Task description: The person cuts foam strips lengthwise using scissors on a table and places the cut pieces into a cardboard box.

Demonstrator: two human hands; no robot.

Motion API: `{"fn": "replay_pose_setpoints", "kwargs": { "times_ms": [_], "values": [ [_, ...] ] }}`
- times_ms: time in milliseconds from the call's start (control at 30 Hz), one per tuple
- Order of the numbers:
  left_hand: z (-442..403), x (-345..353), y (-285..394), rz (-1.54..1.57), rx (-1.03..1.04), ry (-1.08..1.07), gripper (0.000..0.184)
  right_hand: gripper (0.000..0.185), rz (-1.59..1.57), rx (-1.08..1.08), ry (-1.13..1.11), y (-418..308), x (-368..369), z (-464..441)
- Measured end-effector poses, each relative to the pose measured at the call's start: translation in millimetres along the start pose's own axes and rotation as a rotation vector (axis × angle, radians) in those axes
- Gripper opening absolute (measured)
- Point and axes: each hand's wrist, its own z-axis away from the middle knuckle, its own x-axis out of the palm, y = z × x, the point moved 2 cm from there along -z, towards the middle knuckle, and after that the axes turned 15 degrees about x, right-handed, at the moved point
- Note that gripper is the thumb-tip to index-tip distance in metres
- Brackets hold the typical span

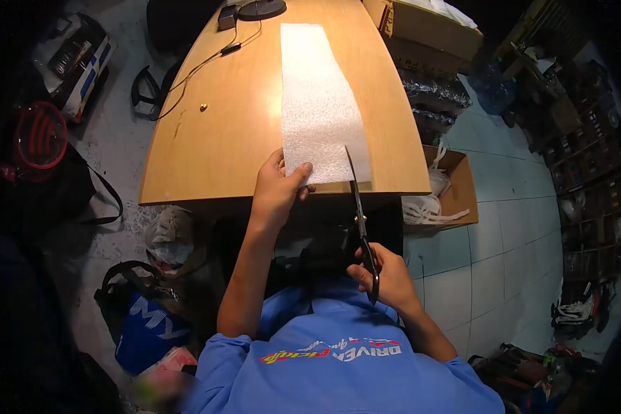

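Observation:
A long strip of white foam sheet [317, 103] lies on the wooden table and reaches its front edge. My left hand [283, 183] pinches the sheet's lower left corner, thumb on top and fingers underneath. In my right hand [386, 276] are black-handled scissors [359, 217], pointing away from me. Their blades are at the sheet's near edge, toward its right side, with the tip over the foam. The blades look nearly closed.
On the wooden table [221, 152] are a black cable [203, 72], a black round base [262, 9] and a small brass-coloured piece [203, 107]. An open cardboard box [462, 186] stands right of the table. A blue bag [148, 331] sits on the floor at left.

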Motion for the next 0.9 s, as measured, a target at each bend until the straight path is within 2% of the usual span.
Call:
{"fn": "replay_pose_setpoints", "kwargs": {
  "times_ms": [167,367,667,900],
  "values": [
    [0.0,-1.4,-0.5,0.015,-0.011,-0.004,0.039,0.058,-0.03,-0.03,-0.05,-2.0,-2.2,-0.8],
    [0.1,-1.5,-1.7,0.075,0.07,0.057,0.042,0.058,-0.089,0.026,-0.142,0.3,-5.5,-0.4],
    [10.5,3.8,0.9,0.059,-0.058,-0.107,0.039,0.06,-0.173,-0.004,-0.097,-11.3,-2.6,-17.3],
    [13.1,-1.8,6.6,0.066,-0.098,-0.112,0.04,0.06,0.04,0.006,-0.008,-22.1,-4.2,-19.3]
  ]
}}
